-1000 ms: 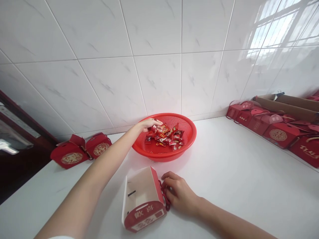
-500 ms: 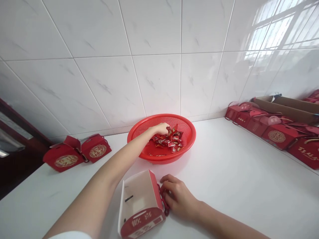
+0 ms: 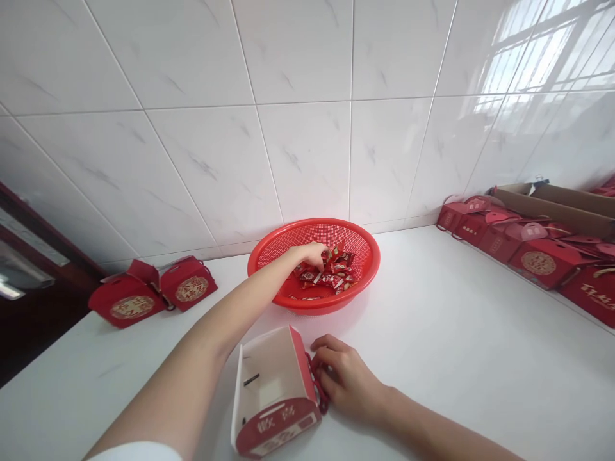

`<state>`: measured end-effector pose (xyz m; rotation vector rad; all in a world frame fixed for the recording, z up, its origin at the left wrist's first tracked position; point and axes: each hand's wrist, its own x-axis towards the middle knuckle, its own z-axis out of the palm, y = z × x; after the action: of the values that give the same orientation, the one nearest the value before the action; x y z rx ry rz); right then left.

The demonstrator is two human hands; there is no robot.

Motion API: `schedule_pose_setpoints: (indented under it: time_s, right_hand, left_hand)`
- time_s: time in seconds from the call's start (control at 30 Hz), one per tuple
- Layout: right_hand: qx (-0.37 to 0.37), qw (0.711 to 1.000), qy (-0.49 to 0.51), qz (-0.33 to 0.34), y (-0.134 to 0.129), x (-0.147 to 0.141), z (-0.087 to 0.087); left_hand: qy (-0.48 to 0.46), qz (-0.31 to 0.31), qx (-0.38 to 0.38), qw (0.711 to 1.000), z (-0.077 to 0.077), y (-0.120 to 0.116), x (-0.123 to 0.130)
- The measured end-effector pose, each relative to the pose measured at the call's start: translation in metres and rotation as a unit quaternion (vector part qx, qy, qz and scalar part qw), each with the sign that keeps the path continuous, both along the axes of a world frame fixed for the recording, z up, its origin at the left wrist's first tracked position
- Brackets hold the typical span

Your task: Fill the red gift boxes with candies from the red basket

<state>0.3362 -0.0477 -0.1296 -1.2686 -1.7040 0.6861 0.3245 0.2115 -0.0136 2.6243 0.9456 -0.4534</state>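
Note:
Inside a red mesh basket (image 3: 360, 298) by the wall lie several red-wrapped candies (image 3: 331, 280). My left hand (image 3: 313, 253) reaches into it, fingers bent down among the candies; whatever the fingertips touch or pinch is too small to make out. Below the basket an open red-and-white box (image 3: 277, 422) stands on the white table, its pale inside showing a small dark slot. My right hand (image 3: 342, 378) rests on the table at the box's right side, fingers curled at its red cord handle (image 3: 317, 384).
Two red boxes (image 3: 132, 304) with gold print stand at the left of the white table (image 3: 432, 358). Along the right wall is a row of red boxes (image 3: 538, 261), with a brown cardboard tray (image 3: 562, 203) behind them. A tiled wall rises behind.
My left hand has dipped slightly lower into the candies, its fingers now bent further down. The right hand stays beside the box. The whole view has shifted a little.

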Motion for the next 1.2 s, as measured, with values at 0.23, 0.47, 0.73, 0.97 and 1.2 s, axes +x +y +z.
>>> schedule_pose_setpoints:
  time_s: [0.23,0.47,0.73,0.97,1.2]
  right_hand:
    - [-0.001,1.0,-0.005,-0.001,-0.001,0.0,0.0]
    - [-0.004,1.0,0.004,0.0,-0.001,-0.001,0.002]
    - [-0.011,1.0,0.009,0.004,-0.001,-0.001,0.0]
    - [-0.005,1.0,0.006,0.003,-0.001,-0.001,-0.001]
    - [-0.006,1.0,0.006,-0.008,-0.001,-0.002,0.001]
  left_hand:
    - [0.026,0.052,0.009,0.998,-0.003,0.001,-0.005]
    - [0.051,0.078,0.01,0.996,-0.003,0.002,-0.005]
    - [-0.026,0.104,-0.032,0.994,0.004,0.008,-0.018]
    - [-0.242,0.12,-0.127,0.954,0.01,0.006,-0.025]
    - [-0.483,0.166,-0.189,0.839,0.039,-0.028,-0.054]
